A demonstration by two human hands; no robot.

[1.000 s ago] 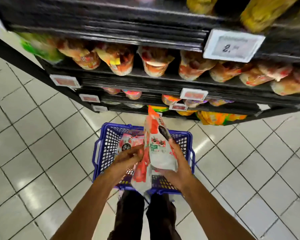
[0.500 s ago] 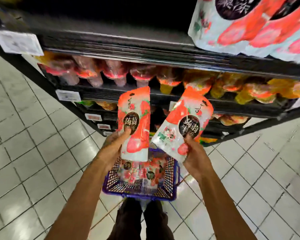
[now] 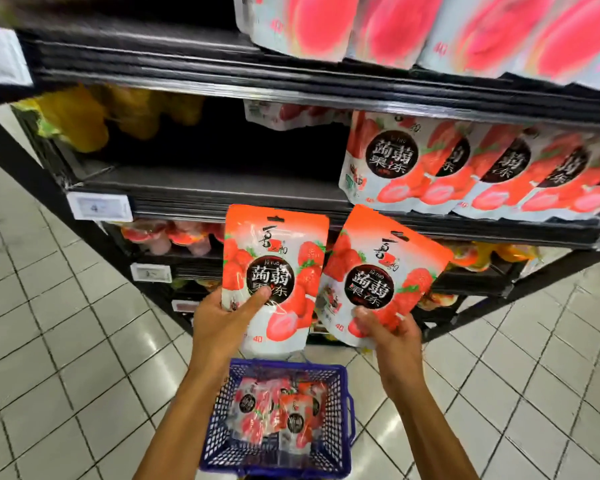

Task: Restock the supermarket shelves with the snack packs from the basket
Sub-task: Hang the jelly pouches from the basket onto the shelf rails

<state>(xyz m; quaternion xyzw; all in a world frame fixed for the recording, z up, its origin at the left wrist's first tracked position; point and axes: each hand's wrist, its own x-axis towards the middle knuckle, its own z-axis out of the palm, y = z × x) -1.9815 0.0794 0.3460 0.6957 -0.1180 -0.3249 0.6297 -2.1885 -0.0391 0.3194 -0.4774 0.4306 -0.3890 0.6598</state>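
Packs of strawberry snack are in both of your hands. Your left hand (image 3: 222, 323) is in the middle of the frame, a little to the left. It holds one red and white pack (image 3: 278, 251) straight up. Its thumb lies across the front of the pack, just under the dark round label. The other fingers are behind the pack, so you cannot see them.

Your right hand (image 3: 392, 336) is just to the right of it. Its fingers are curled round the bottom edge of a second pack (image 3: 381, 268). This one leans to the right. The two packs are side by side and very close. You cannot tell if their edges touch.

Both packs are up in front of the edge of the black shelf (image 3: 205, 194) in the middle of the frame. On the right part of that shelf stands a row of the same packs (image 3: 465, 168), leaning one on the next. More red packs (image 3: 430, 29) sit on the shelf above, at the top right, but they are blurry. Yellow bags (image 3: 84, 119) sit at the upper left. A white price tag (image 3: 99, 206) is stuck on the shelf edge at the left.

At the bottom middle of the frame, between your arms, a blue basket (image 3: 343, 427) stands on the white tile floor (image 3: 66, 341). More snack packs (image 3: 274, 410) lie in it in a loose pile.
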